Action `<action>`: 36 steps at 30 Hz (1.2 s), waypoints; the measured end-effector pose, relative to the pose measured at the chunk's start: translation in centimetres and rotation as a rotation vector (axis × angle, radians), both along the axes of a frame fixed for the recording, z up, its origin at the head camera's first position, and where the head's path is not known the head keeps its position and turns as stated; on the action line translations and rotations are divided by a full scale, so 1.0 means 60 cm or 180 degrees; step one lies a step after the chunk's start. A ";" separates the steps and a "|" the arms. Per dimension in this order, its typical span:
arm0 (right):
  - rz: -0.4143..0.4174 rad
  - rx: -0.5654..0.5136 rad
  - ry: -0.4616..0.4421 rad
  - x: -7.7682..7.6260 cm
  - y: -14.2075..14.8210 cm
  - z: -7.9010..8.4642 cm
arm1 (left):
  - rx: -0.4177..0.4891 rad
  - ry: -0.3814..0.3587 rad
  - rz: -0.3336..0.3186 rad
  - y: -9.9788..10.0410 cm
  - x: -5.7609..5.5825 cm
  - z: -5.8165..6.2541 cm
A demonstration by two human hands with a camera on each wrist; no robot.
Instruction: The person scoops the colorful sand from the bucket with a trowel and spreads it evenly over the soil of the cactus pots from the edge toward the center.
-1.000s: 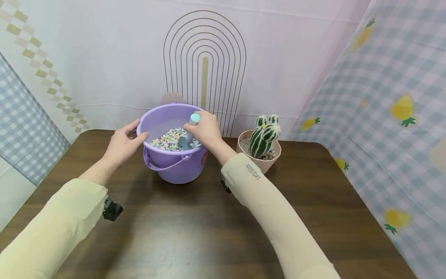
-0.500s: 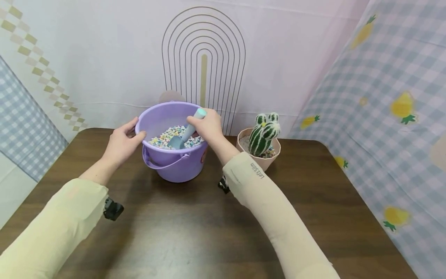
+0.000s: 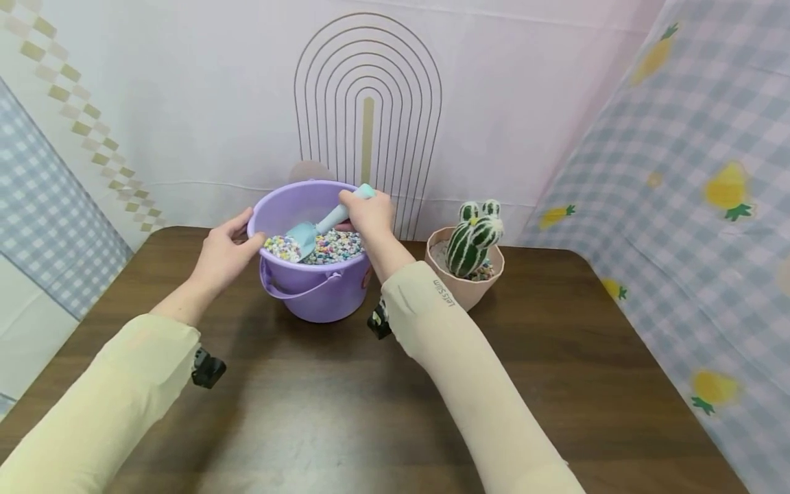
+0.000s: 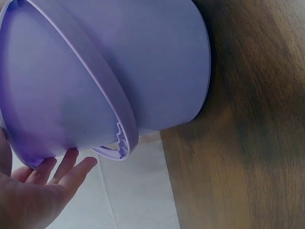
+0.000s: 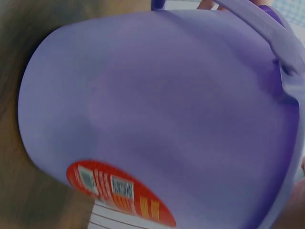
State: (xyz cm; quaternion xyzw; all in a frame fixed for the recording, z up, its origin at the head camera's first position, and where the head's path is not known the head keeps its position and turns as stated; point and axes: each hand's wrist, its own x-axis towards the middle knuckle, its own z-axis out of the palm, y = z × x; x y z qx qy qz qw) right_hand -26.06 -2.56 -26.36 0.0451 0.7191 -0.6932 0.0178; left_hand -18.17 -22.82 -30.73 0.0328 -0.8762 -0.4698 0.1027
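Note:
A purple bucket (image 3: 315, 298) stands on the table, part filled with small multicoloured pebbles (image 3: 336, 250). At its left side my left hand (image 3: 225, 255) grips the rim, thumb over the edge and fingers against the outer wall; in the left wrist view those fingers (image 4: 71, 174) touch the bucket below the rim. My right hand (image 3: 374, 218) holds a light blue toy shovel (image 3: 333, 218) by its handle. The shovel tilts down to the left, its blade among the pebbles. In the right wrist view the bucket wall (image 5: 167, 95) hides the shovel.
To the bucket's right stands a pink pot (image 3: 464, 291) with a green and white knitted-looking cactus (image 3: 468, 250). The bucket's purple handle (image 3: 302, 291) hangs down in front. A patterned cloth (image 3: 216, 103) rises behind the dark wooden table (image 3: 296, 412).
The shovel has tipped from near upright to a flatter slant, its blade sweeping left through the pebbles. My left hand stays on the rim.

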 end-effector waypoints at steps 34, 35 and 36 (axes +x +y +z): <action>-0.0648 -0.1419 -0.0046 -0.012 0.041 0.023 | 0.0100 -0.0024 -0.0011 0.004 0.004 0.005; -0.0667 -0.1435 -0.0045 -0.012 0.042 0.024 | 0.0096 -0.0025 -0.0006 0.003 0.004 0.005; -0.0680 -0.1453 -0.0042 -0.012 0.043 0.026 | 0.0097 -0.0028 -0.0002 0.003 0.004 0.005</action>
